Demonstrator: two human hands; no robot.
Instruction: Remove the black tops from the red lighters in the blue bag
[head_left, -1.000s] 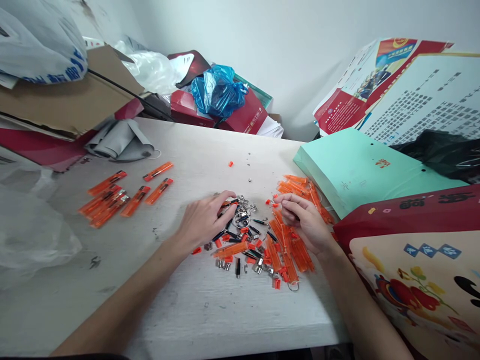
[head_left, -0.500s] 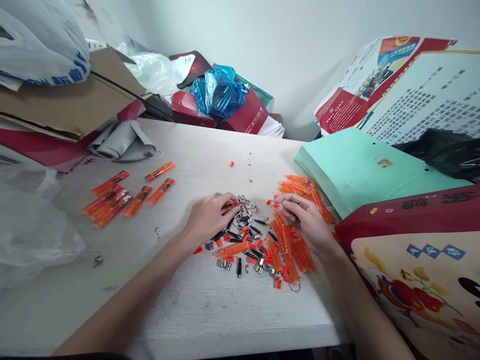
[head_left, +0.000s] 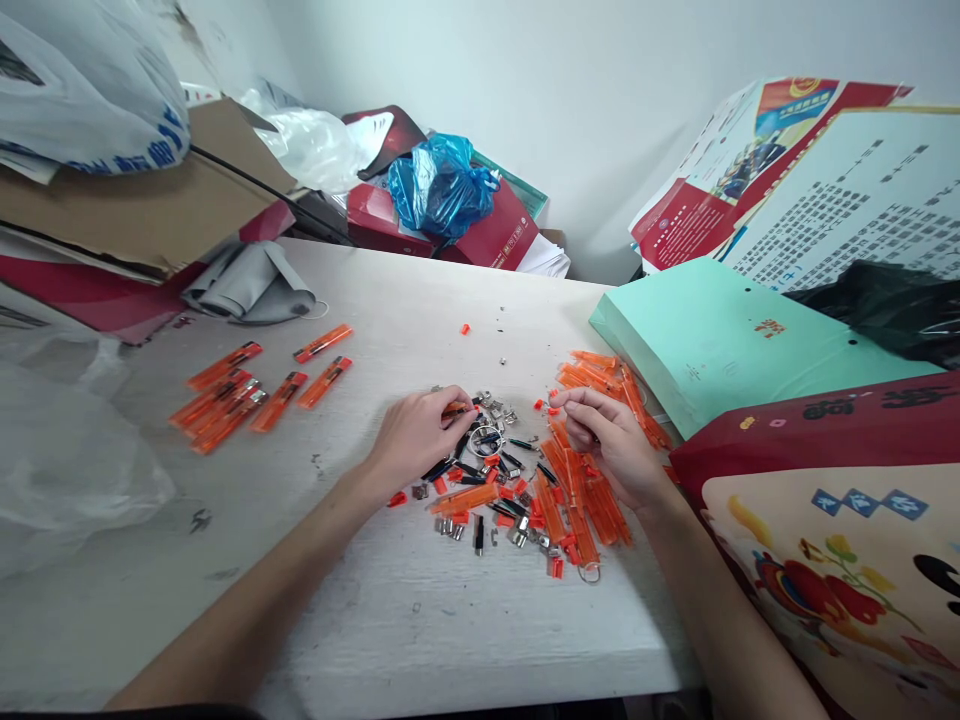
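My left hand [head_left: 424, 430] is closed, thumb and fingers round an orange lighter body [head_left: 454, 408] that they mostly cover. To the right, my right hand [head_left: 611, 430] has its thumb and index finger pinched together beside small red plastic pieces [head_left: 539, 405]; what it holds is too small to make out. Between and below the hands lie loose lighter parts: black igniter sticks [head_left: 479, 536], silver metal caps [head_left: 519, 531], a metal ring [head_left: 485, 441] and an orange lighter body [head_left: 465, 499]. More orange bodies [head_left: 577, 500] are heaped under and beside my right hand.
Several orange lighters [head_left: 225, 415] with black and red ends lie on the left of the white table [head_left: 420, 640]. A clear plastic bag [head_left: 67, 460] and cardboard [head_left: 142, 215] are at the left. A green folder [head_left: 690, 340] and red printed bag [head_left: 840, 520] border the right.
Both hands stay almost in place, with only slight shifts of the left fingers. The view has moved a little; the parts on the table lie as before.
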